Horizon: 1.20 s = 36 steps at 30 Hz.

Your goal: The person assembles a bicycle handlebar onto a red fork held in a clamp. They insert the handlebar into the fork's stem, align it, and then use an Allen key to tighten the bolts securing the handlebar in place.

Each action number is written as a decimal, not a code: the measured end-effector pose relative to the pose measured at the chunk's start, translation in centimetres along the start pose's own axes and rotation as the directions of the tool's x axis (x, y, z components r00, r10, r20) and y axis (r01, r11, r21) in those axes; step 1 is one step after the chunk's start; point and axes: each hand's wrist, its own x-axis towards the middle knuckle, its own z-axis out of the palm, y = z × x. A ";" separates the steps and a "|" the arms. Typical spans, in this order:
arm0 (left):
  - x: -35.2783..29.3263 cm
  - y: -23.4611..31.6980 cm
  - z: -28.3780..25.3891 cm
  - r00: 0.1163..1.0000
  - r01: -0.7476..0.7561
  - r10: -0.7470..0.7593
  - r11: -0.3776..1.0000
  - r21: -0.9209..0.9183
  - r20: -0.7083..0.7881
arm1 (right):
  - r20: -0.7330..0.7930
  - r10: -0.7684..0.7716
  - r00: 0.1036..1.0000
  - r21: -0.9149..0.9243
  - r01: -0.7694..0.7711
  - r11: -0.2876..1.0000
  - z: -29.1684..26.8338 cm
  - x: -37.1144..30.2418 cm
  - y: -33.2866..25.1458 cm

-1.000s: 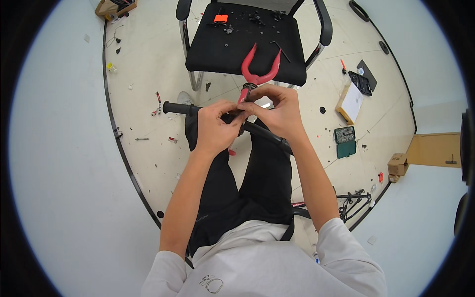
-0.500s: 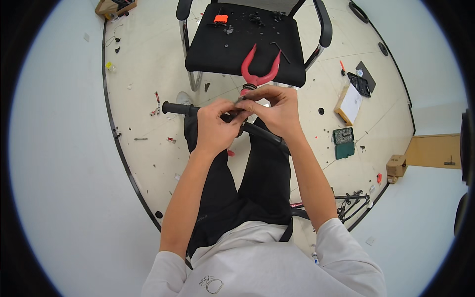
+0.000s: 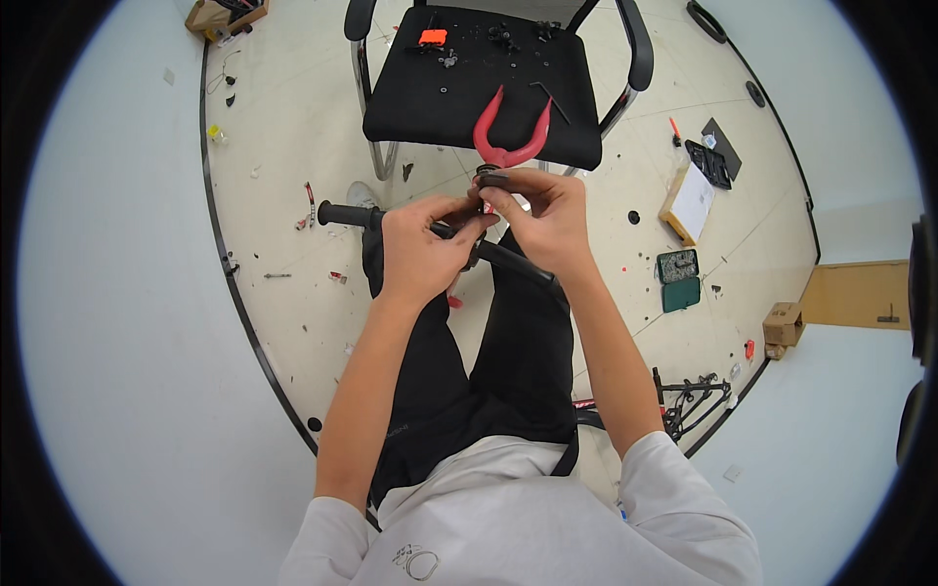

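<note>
A red bicycle fork (image 3: 523, 154) rests with its two prongs over the chair seat's front edge, its upper end toward me. Across my legs lies a black handlebar (image 3: 520, 262) with a rubber grip (image 3: 344, 214) at its left end. My right hand (image 3: 549, 223) pinches a small dark flat part (image 3: 494, 181) between thumb and fingers, close to the fork's upper end. Beside it, my left hand (image 3: 422, 246) is closed at the middle of the handlebar; whatever its fingertips hold is hidden.
On the black chair (image 3: 440, 107) lie an L-shaped hex key (image 3: 550, 102), an orange piece (image 3: 433, 38) and small hardware. Rightward on the floor are a green case (image 3: 679, 281), a white-topped box (image 3: 688, 205) and a black toolbox (image 3: 710, 164). A dark bicycle frame (image 3: 694, 400) lies lower right.
My right fingers have tilted upward and drawn slightly apart from the left fingertips, exposing the dark part and a red-and-white patch below it. My left hand has shifted slightly left.
</note>
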 end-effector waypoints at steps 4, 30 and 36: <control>-0.1 -0.2 0.5 0.996 -0.055 0.057 0.998 0.027 -0.064 | -0.045 0.017 0.999 0.050 -0.015 0.999 0.4 -0.2 0.1; 0.2 -0.7 -0.4 0.982 -0.178 0.174 0.983 0.055 0.069 | 0.345 0.034 0.938 0.238 -0.123 0.964 -2.7 2.4 -0.4; 0.1 -1.2 -0.3 0.982 -0.176 0.172 0.983 0.047 0.079 | -0.060 -0.102 0.993 0.075 0.106 0.992 1.0 -0.6 -1.3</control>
